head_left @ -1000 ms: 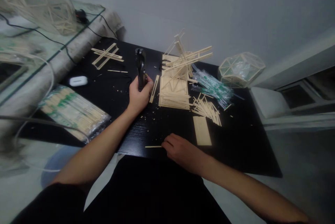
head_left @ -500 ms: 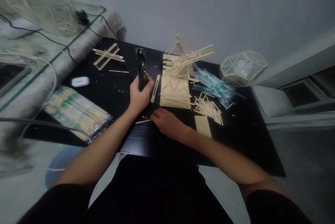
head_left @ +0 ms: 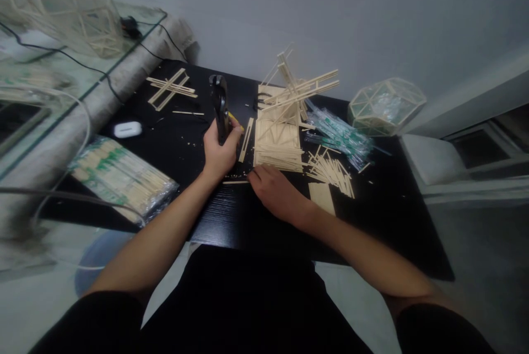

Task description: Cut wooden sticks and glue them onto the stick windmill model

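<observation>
My left hand (head_left: 221,150) is closed around a black hand tool (head_left: 219,101), whose upper part points away from me; it looks plier-like, with a bit of yellow near my fingers. At the near side of the table my right hand (head_left: 275,188) pinches the right end of a thin wooden stick (head_left: 236,182), which points left just below my left hand. Tiny wood scraps lie around the stick. Beyond my right hand is a stack of cut sticks (head_left: 279,156) on a wooden board (head_left: 276,129). Two short joined sticks (head_left: 246,140) lie between my left hand and the board.
Loose sticks (head_left: 330,171) and green-printed plastic wrappers (head_left: 341,133) lie to the right, near a wooden polyhedral frame (head_left: 386,107). A wrapped stick bundle (head_left: 122,175), a white case (head_left: 128,129) and crossed strips (head_left: 171,89) are at left. Cables hang by the glass shelf (head_left: 124,56).
My right hand has moved forward and slightly right, carrying the thin stick along. My left hand stays nearly in place, with the black tool's top tipped a little left.
</observation>
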`<act>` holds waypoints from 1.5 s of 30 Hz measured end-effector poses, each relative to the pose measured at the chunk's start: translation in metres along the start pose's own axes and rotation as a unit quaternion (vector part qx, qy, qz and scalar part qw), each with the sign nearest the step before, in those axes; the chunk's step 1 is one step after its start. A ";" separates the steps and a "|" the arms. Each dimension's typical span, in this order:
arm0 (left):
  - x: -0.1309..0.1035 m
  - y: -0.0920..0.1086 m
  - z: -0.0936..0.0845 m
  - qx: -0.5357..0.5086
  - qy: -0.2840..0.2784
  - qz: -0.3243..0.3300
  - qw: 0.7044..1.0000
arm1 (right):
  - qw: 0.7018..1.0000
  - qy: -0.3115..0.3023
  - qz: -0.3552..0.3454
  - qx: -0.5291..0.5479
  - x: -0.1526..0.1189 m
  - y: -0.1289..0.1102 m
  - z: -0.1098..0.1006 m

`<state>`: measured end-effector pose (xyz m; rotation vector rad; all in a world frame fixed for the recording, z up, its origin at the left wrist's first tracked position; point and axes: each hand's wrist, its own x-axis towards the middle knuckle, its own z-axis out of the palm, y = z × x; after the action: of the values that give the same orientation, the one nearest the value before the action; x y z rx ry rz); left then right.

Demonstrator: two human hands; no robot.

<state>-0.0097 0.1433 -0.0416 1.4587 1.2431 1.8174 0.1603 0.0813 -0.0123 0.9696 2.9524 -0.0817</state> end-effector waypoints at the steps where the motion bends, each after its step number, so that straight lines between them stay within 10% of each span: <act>1: 0.000 0.000 0.000 -0.004 0.002 0.000 1.000 | 1.000 0.002 -0.008 -0.003 -0.010 -0.001 0.001; 7: -0.002 0.000 0.002 -0.014 -0.008 0.002 1.000 | 0.999 -0.032 0.000 -0.006 -0.038 -0.006 0.017; 21: -0.002 -0.007 0.002 0.000 -0.009 0.001 1.000 | 0.999 -0.003 -0.023 -0.023 0.041 0.009 0.020; 34: -0.006 -0.005 0.004 0.004 -0.015 0.001 1.000 | 0.999 -0.027 -0.024 -0.026 -0.017 0.000 0.018; 45: -0.005 -0.008 0.003 0.014 -0.005 0.005 1.000 | 1.000 -0.013 -0.009 -0.010 0.051 0.003 0.017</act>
<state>-0.0064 0.1441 -0.0507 1.4907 1.2618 1.8035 0.1216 0.1124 -0.0323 0.9313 2.9333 -0.0651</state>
